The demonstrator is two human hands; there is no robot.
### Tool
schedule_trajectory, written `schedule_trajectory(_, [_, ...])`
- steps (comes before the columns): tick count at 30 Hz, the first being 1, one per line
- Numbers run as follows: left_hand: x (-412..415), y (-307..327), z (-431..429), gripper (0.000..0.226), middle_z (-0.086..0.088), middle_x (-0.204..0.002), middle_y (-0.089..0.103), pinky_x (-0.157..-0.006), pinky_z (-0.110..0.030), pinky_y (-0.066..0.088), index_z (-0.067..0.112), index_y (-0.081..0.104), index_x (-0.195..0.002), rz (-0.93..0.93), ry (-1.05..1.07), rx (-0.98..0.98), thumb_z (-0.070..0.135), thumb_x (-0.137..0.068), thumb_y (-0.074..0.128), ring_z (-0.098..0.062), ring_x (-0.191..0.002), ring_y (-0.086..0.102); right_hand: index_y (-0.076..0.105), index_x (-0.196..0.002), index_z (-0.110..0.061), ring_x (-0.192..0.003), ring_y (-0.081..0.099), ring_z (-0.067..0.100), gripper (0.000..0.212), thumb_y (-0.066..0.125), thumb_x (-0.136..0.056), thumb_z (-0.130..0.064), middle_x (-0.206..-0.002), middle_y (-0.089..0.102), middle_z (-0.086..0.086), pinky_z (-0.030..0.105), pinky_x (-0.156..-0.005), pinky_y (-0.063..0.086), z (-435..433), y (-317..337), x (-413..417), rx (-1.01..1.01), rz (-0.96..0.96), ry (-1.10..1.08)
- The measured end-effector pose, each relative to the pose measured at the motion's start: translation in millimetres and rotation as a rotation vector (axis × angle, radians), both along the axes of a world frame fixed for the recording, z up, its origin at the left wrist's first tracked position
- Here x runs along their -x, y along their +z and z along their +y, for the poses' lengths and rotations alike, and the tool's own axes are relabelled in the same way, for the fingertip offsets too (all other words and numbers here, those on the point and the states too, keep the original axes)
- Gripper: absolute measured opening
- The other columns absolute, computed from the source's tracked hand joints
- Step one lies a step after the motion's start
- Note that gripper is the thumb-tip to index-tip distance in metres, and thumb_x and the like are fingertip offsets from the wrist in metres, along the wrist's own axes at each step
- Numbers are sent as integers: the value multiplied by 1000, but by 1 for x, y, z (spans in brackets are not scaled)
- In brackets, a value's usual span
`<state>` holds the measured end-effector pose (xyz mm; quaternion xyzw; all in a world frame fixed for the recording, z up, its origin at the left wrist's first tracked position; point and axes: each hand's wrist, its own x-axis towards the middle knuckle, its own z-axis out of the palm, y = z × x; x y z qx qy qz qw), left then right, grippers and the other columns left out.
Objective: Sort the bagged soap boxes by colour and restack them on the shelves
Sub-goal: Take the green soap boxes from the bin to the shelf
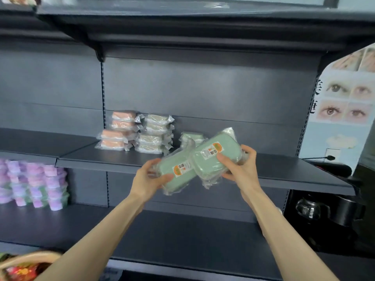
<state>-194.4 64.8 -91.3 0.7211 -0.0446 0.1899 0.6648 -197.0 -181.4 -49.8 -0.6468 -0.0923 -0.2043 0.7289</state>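
Head view: the left hand [150,179] grips a pale green soap box in a clear plastic bag [178,171], its fingers [164,178] curled round the box's near end; the right hand [241,167] holds a second bagged green soap box [215,157], fingers [250,153] wrapped over its far edge and thumb on the labelled face; both boxes are tilted, overlap at their inner ends, and are held in the air in front of the dark grey metal middle shelf [284,169]. On that shelf stand 3 stacks side by side: bagged orange soap boxes [119,130] at the left, bagged cream soap boxes [156,134] just beside them, and a low stack of bagged green soap boxes [191,138] right behind the held pair. Small purple and pink tubs [32,183] are piled on a lower shelf at far left; a poster of eyes [345,102] hangs at the right; a black appliance [328,209] sits below it.
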Motion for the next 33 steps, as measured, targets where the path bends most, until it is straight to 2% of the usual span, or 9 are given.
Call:
schedule_trajectory(3, [-44, 3, -5, 65, 0, -98, 60, -72, -31, 54, 20, 52, -126, -3, 27, -19, 16, -70, 84, -16, -86, 63, 36, -104, -31, -80, 71, 4, 62, 86, -69, -20, -109, 59, -1, 24, -60, 57, 0, 6, -39, -28, 0, -44])
schedule_trajectory(7, [-94, 7, -13, 65, 6, -96, 56, -80, -34, 52, 17, 42, -124, -4, 21, 27, 16, -72, 83, -8, -85, 59, 34, -100, -26, -81, 70, 4, 62, 87, -68, -18, -112, 56, 2, 25, -60, 57, -3, 9, -85, -68, 26, -76])
schedule_trajectory(13, [-170, 17, -21, 56, -2, -101, 55, -78, -33, 52, 18, 36, -115, -48, -15, 75, 12, -78, 77, -19, -91, 59, 32, -136, -40, -91, 71, 12, 83, 82, -74, -21, -115, 62, -5, 31, -62, 58, -10, 15, -149, -77, 0, -20])
schedule_trajectory(15, [-198, 22, -24, 51, -6, -100, 57, -75, -36, 53, 19, 37, -112, -79, -25, 69, 10, -79, 75, -22, -88, 60, 41, -138, -38, -93, 71, 13, 76, 80, -76, -22, -114, 66, -8, 32, -63, 59, -9, 18, -174, -61, -12, -23])
schedule_trajectory(20, [-275, 27, -31, 30, -4, -87, 59, -57, -16, 48, 25, 46, -89, -191, -20, -49, 9, -84, 71, -21, -79, 60, 56, -112, -44, -91, 71, 8, 45, 78, -79, -21, -98, 71, -15, 29, -62, 58, -7, 26, -244, -56, -59, -53])
schedule_trajectory(24, [-335, 36, -39, 21, 4, -86, 59, -73, -18, 47, 27, 54, -96, -205, -19, -87, 15, -87, 69, -16, -84, 59, 53, -126, -32, -96, 70, 12, 53, 76, -80, -18, -113, 68, -6, 31, -69, 59, -8, 31, -298, -107, -15, -15])
schedule_trajectory(28, [-387, 53, -46, 20, 4, -83, 61, -63, -8, 41, 23, 63, -108, -236, 11, -153, 22, -88, 67, -13, -76, 56, 45, -135, -28, -100, 69, 16, 61, 66, -84, -1, -112, 68, -5, 31, -75, 59, -16, 37, -344, -130, -8, 18])
schedule_trajectory(30, [-408, 59, -48, 28, 1, -90, 63, -70, -12, 41, 20, 65, -116, -218, 18, -195, 26, -88, 67, -14, -82, 58, 42, -137, -28, -103, 68, 18, 64, 64, -85, 3, -114, 66, -3, 30, -77, 59, -16, 41, -362, -107, -13, -7])
schedule_trajectory(33, [-439, 64, -51, 41, 1, -118, 65, -99, -28, 45, 19, 58, -130, -133, -39, -241, 28, -90, 65, -14, -109, 60, 44, -133, -25, -98, 69, 15, 60, 67, -85, 2, -113, 66, -1, 27, -74, 59, -13, 45, -390, -84, -19, -65])
